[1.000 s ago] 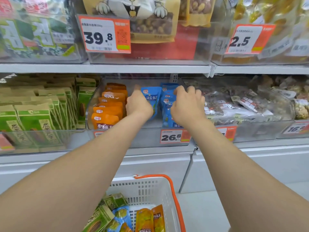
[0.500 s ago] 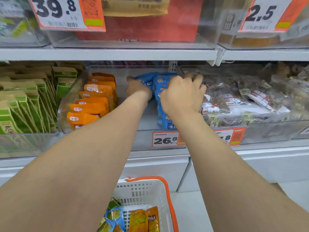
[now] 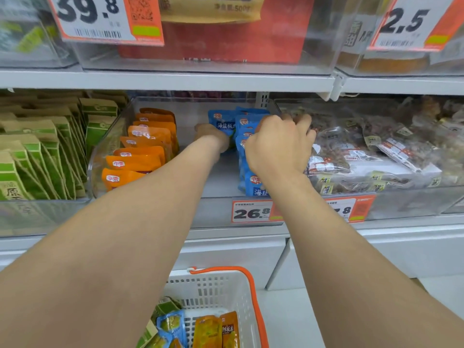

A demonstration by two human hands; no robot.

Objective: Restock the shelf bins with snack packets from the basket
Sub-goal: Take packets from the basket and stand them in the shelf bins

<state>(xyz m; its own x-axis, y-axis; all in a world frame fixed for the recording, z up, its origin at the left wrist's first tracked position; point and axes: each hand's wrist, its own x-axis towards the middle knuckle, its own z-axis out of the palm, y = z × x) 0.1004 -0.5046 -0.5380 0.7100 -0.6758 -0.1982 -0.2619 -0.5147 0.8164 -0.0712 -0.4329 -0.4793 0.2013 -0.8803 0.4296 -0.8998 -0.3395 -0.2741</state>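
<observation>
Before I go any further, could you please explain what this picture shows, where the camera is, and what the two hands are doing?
There is no machine here: a person restocks a shop shelf with bare hands. The one camera is worn on the head and looks forward and down, so both forearms reach away from you. In the clear bin stand orange packets on the left and blue packets on the right. The right hand curls its fingers over the tops of the blue packets. The left hand reaches in beside them; its fingers are hidden, so I cannot tell whether it grips. Below stands the basket with more packets.
</observation>
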